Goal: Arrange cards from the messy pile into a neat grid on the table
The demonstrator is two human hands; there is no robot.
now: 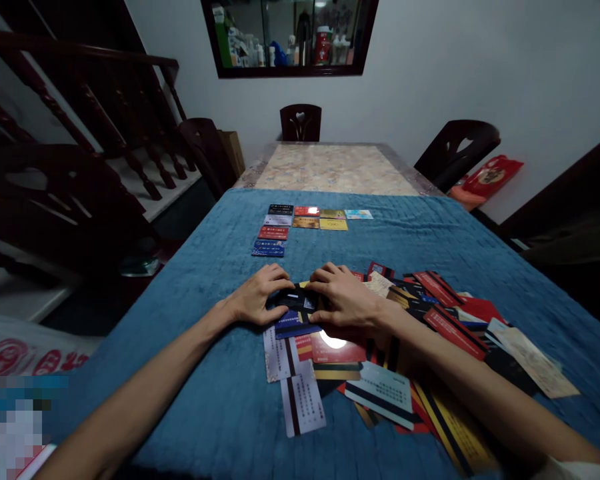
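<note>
Both my hands rest on a blue cloth (205, 267) over a table. My left hand (257, 297) and my right hand (343, 297) curl their fingers around a black card (296, 298) lying between them. Under it lies a dark blue card (293, 325). A loose heap of plastic cards (430, 320) spreads to the right and toward me, red, black, white and yellow ones. Farther off, several cards (305, 223) lie sorted in short neat columns.
Beyond the cloth the tabletop (330, 167) shows a pale marbled pattern. Dark wooden chairs stand at the far end (301, 122), the right (455, 150) and the left (207, 150). A stair railing (80, 87) runs on the left. A red bag (490, 175) lies at the right.
</note>
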